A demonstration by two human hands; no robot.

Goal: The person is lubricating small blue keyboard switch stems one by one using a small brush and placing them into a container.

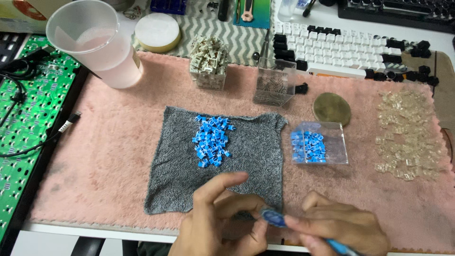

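My left hand (pixel 222 218) is at the front edge of a grey cloth (pixel 180 161), fingers curled with the tips pinched together; whether a small part sits between them I cannot tell. My right hand (pixel 343 227) grips a blue pen-like tool (pixel 275 218) whose rounded end meets the left fingertips. A heap of small blue plastic stems (pixel 212 140) lies on the cloth, apart from both hands. More blue stems fill a clear square box (pixel 318 143) to the right of the cloth.
A pink fluffy mat (pixel 104 156) covers the desk. A translucent cup (pixel 97 45), a tape roll (pixel 157 32), two clear boxes (pixel 208 64) (pixel 275 81), a brass disc (pixel 332 109), clear housings (pixel 407 135), a white keyboard (pixel 341 50) and a green circuit board (pixel 28 123) surround it.
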